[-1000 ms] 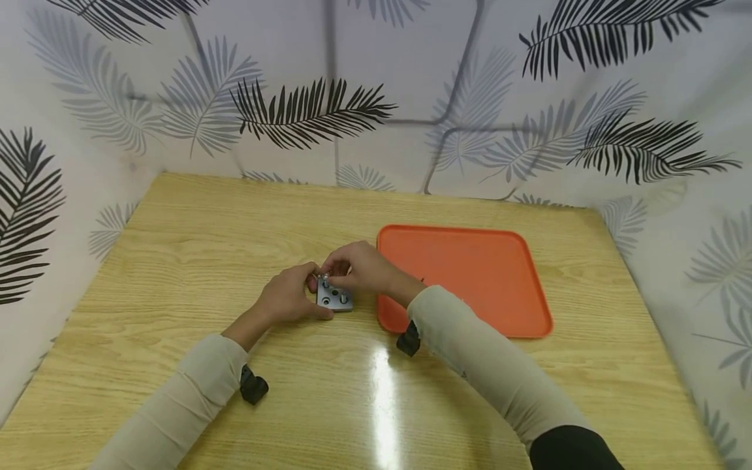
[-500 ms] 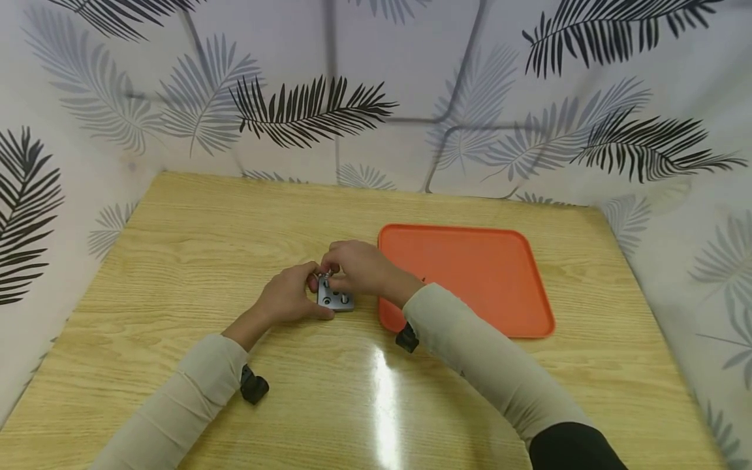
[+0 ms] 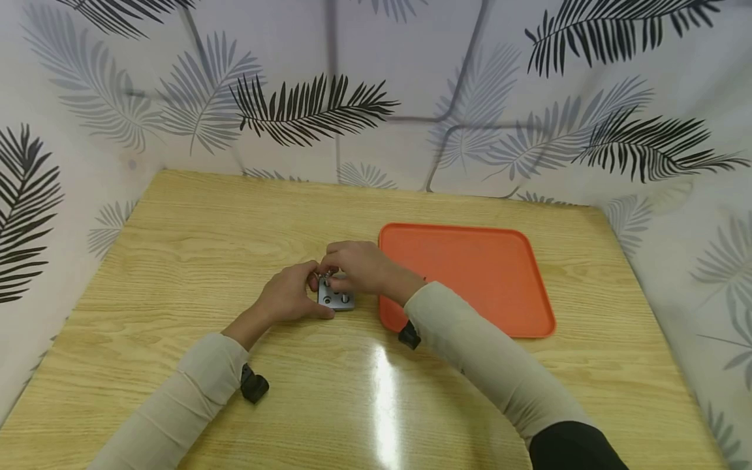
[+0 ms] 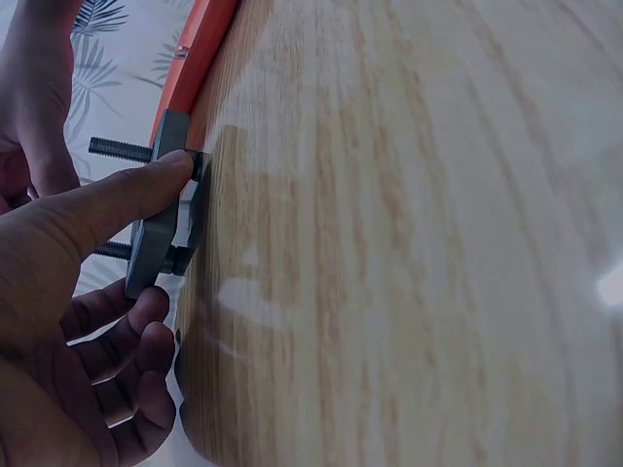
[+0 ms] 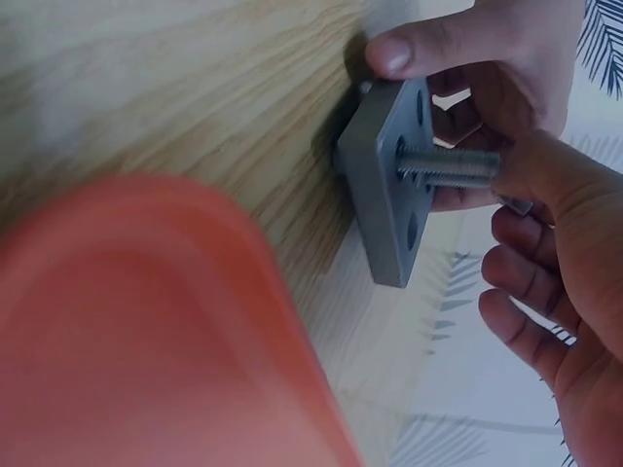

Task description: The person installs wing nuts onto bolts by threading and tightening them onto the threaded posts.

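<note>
My left hand grips a grey metal plate from its left side, thumb on the near edge and fingers at the far edge. The plate has several holes. Two threaded bolts, a nearer bolt and another bolt, stick up through it, their heads underneath close over the wooden table. Over the bolt at the far left corner, my right hand pinches a small shiny metal piece between thumb and fingers. The fingers mostly hide that piece, so I cannot tell its kind.
An orange tray lies just right of the plate, partly under the right forearm. A small dark thing shows in the tray beside the right wrist. Leaf-patterned cloth hangs behind the table.
The right fingers have shifted slightly and curled closer round the top of the far left bolt. The left hand and the plate have stayed in place.
</note>
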`<control>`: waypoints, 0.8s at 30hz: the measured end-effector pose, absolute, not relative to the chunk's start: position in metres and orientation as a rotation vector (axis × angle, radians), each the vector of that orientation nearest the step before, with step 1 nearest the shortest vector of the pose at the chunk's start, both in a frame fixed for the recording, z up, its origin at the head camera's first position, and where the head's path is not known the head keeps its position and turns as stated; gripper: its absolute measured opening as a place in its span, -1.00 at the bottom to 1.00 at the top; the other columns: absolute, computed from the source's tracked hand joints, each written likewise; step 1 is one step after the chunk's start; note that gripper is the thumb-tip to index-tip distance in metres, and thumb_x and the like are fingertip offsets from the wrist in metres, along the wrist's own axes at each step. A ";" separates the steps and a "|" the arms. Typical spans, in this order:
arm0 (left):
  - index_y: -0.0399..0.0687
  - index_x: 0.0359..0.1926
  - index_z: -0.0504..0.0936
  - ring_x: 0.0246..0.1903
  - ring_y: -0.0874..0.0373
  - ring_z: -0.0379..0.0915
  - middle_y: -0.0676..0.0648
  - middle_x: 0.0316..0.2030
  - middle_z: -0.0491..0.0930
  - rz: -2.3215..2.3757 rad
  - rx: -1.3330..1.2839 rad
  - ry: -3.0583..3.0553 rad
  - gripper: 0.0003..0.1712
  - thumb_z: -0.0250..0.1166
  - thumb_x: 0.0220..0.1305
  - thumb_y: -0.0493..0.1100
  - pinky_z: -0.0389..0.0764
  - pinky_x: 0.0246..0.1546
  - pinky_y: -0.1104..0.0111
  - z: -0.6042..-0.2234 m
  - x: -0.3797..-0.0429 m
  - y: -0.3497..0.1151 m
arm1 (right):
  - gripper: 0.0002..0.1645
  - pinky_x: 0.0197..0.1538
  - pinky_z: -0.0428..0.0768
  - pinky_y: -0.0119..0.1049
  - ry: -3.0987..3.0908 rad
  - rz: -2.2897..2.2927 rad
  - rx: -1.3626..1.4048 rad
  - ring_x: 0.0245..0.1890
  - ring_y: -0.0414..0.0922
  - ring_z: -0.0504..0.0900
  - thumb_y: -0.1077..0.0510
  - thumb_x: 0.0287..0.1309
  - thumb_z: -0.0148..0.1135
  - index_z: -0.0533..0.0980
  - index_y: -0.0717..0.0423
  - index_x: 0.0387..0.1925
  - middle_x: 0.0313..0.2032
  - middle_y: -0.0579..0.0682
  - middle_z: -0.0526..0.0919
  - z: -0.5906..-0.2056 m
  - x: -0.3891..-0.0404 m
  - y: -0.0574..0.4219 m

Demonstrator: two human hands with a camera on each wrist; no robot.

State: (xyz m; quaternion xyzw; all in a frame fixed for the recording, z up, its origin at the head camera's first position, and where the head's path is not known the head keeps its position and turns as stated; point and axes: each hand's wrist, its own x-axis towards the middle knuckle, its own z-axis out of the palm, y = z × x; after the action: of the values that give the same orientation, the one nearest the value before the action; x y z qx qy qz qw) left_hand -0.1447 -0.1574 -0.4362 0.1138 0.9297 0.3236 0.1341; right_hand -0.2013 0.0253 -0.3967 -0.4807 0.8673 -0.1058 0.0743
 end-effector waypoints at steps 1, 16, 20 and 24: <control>-0.05 -0.21 0.48 -0.39 0.14 0.35 -0.04 -0.30 0.52 0.937 0.331 2.695 -0.40 0.65 -0.14 0.07 0.31 -0.41 0.34 -0.436 -0.145 -0.157 | -0.75 -0.17 0.63 -0.26 2.603 -0.314 -1.455 -0.26 -0.18 0.60 0.12 0.23 0.26 0.69 0.00 -0.07 -0.20 -0.05 0.65 -0.397 -0.202 0.026; -0.05 -0.23 0.50 -0.42 0.15 0.34 -0.05 -0.31 0.54 0.957 0.347 2.698 -0.41 0.65 -0.15 0.07 0.32 -0.42 0.35 -0.436 -0.144 -0.156 | -0.91 -0.27 0.51 -0.33 2.645 -0.278 -1.288 -0.39 -0.22 0.48 0.14 0.22 0.26 0.66 0.03 -0.28 -0.32 -0.08 0.67 -0.395 -0.194 0.018; -0.07 -0.18 0.51 -0.41 0.15 0.34 -0.06 -0.31 0.54 0.969 0.353 2.692 -0.40 0.65 -0.13 0.06 0.32 -0.42 0.35 -0.436 -0.143 -0.157 | -0.87 -0.25 0.55 -0.31 2.633 -0.315 -1.287 -0.34 -0.21 0.51 0.16 0.20 0.28 0.67 0.03 -0.22 -0.25 -0.07 0.69 -0.395 -0.193 0.017; -0.07 -0.13 0.52 -0.40 0.15 0.34 -0.05 -0.29 0.54 0.967 0.349 2.692 -0.38 0.64 -0.12 0.06 0.32 -0.41 0.35 -0.436 -0.144 -0.157 | -0.83 -0.18 0.60 -0.28 2.623 -0.343 -1.292 -0.29 -0.19 0.57 0.18 0.19 0.30 0.68 0.04 -0.17 -0.20 -0.06 0.70 -0.394 -0.194 0.018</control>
State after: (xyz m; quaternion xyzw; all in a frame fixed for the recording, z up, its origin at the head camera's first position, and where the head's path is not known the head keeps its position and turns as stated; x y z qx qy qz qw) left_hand -0.1437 -0.1573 -0.4365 0.1201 0.9263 0.3329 0.1296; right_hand -0.1937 0.0181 -0.3937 -0.4366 0.8867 -0.1158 0.0985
